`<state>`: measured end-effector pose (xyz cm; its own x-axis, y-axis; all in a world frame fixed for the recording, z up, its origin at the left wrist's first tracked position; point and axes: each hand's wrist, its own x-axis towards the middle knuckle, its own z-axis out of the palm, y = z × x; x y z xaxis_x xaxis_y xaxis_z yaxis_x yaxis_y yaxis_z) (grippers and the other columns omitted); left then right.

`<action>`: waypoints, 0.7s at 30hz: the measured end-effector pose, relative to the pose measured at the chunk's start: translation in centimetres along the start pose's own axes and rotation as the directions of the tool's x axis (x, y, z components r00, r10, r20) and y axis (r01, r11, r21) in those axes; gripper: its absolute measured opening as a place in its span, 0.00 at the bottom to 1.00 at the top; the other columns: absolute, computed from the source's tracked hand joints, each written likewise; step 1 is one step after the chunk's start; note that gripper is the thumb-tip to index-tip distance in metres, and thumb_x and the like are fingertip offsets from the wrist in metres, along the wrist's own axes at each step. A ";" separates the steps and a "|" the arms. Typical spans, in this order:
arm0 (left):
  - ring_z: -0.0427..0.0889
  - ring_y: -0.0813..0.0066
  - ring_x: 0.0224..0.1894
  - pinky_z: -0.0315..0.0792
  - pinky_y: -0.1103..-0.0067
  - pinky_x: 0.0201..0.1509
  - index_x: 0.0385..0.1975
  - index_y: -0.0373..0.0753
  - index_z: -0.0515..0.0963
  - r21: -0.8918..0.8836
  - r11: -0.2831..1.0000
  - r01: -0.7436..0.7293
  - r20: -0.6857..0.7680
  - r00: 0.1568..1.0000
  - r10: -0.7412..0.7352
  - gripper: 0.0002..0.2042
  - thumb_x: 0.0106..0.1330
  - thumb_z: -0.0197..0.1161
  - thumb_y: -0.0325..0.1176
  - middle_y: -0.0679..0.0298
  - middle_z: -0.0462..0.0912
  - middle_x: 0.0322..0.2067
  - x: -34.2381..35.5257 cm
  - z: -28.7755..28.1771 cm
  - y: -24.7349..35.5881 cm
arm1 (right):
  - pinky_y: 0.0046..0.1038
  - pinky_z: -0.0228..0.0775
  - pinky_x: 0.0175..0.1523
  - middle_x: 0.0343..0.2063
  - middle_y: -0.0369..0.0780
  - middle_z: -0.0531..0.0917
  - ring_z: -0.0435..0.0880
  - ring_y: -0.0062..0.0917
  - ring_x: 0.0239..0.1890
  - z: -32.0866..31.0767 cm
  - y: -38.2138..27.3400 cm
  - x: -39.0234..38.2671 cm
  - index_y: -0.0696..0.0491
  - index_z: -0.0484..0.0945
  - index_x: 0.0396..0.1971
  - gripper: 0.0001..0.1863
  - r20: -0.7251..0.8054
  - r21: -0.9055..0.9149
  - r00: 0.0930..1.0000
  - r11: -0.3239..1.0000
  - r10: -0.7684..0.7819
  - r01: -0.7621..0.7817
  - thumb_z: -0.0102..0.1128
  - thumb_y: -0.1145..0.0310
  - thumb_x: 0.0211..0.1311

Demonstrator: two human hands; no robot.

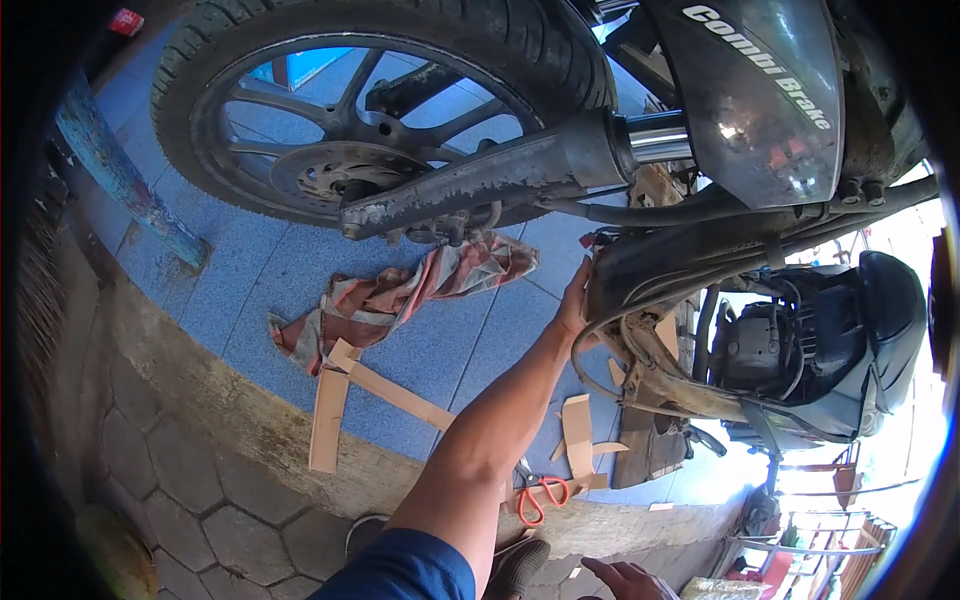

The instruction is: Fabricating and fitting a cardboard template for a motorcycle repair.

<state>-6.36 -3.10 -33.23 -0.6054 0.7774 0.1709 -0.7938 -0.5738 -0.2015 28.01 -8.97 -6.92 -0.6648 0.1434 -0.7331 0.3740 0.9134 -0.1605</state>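
My left arm reaches up from the lower edge, and my left hand rests against the dark tube-like frame part of a motorcycle. Most of that hand's fingers are hidden behind the part, so their grip cannot be told. A small red piece shows beside the fingertips. Low in the picture, my right hand is partly cut off by the edge; its visible fingers are stretched out and nothing shows in them. Orange-handled scissors lie by my left forearm, next to cut cardboard pieces.
The front wheel with its brake disc and fork fills the top. A crumpled checked cloth and cardboard strips lie on and over the edge of the blue tiles. A blue post stands left. Hexagonal pavers lie below the raised edge.
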 end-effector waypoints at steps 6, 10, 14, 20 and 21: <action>0.80 0.63 0.52 0.72 0.64 0.59 0.56 0.41 0.75 0.029 0.999 -0.017 -0.031 0.999 0.018 0.35 0.69 0.41 0.66 0.56 0.81 0.51 -0.3 0.8 0.0 | 0.40 0.69 0.57 0.49 0.50 0.78 0.76 0.46 0.53 0.0 0.0 0.0 0.49 0.69 0.62 0.32 -0.004 0.011 1.000 1.000 0.000 0.000 0.67 0.61 0.57; 0.80 0.63 0.52 0.72 0.64 0.58 0.56 0.41 0.75 0.032 0.999 -0.004 -0.007 1.000 0.005 0.35 0.69 0.41 0.66 0.56 0.81 0.51 -0.4 0.9 0.0 | 0.41 0.69 0.57 0.49 0.50 0.78 0.76 0.46 0.53 0.0 0.5 0.1 0.49 0.68 0.63 0.32 0.016 0.004 1.000 1.000 -0.014 0.014 0.66 0.60 0.58; 0.80 0.63 0.52 0.72 0.64 0.59 0.56 0.41 0.75 0.012 1.000 -0.006 0.009 1.000 0.006 0.35 0.68 0.41 0.67 0.56 0.81 0.51 -0.2 0.4 0.1 | 0.42 0.69 0.57 0.49 0.50 0.78 0.76 0.47 0.53 0.0 0.3 0.2 0.48 0.67 0.63 0.32 0.027 0.006 1.000 1.000 -0.013 0.013 0.65 0.60 0.58; 0.79 0.62 0.53 0.70 0.63 0.60 0.57 0.42 0.75 0.020 1.000 -0.014 0.016 1.000 0.014 0.36 0.67 0.41 0.68 0.56 0.81 0.52 -0.1 0.4 0.0 | 0.42 0.68 0.57 0.49 0.50 0.78 0.76 0.47 0.53 0.2 0.6 0.2 0.48 0.66 0.63 0.32 0.048 -0.014 0.999 1.000 0.011 -0.010 0.64 0.61 0.59; 0.79 0.62 0.54 0.70 0.63 0.60 0.57 0.42 0.75 0.019 1.000 -0.012 0.014 1.000 0.012 0.36 0.67 0.41 0.68 0.56 0.80 0.52 -0.1 0.4 0.0 | 0.42 0.68 0.57 0.49 0.50 0.78 0.76 0.47 0.53 0.2 0.5 0.2 0.48 0.66 0.63 0.32 0.047 -0.014 0.999 1.000 0.012 -0.011 0.64 0.61 0.59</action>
<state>-6.32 -3.29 -32.87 -0.6154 0.7669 0.1819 -0.7874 -0.5879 -0.1853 28.18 -8.53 -7.26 -0.6289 0.1360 -0.7655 0.3722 0.9171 -0.1429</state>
